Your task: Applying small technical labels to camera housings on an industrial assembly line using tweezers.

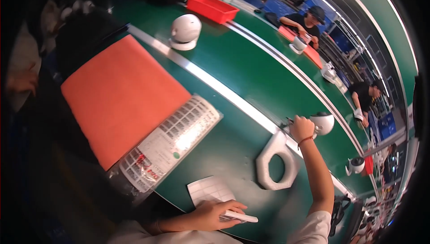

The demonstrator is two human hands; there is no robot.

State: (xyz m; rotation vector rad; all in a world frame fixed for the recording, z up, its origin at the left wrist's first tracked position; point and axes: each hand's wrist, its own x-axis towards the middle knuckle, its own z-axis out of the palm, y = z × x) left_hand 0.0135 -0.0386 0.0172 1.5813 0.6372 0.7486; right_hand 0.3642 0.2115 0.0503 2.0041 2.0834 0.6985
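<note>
At the table's near edge my left hand (212,216) is closed round a slim white piece (242,217) whose kind I cannot make out. A white sheet with a grid of squares (209,190) lies just beyond that hand, partly under it. My right hand (302,128) reaches far out over the white line, fingers curled shut. A small dark tip (290,120) shows at its fingers; the rest is hidden. Right beside this hand stands a white round-headed camera (323,123). Nearer to me lies a white ring-shaped foam piece (263,165), next to my right forearm.
An orange mat (127,96) and a plastic-sleeved printed sheet (172,139) lie at left. Beyond stand another white round camera (185,31) and a red tray (212,8). Co-workers (307,24) sit across the green table (228,154). A black cable (339,215) lies at right.
</note>
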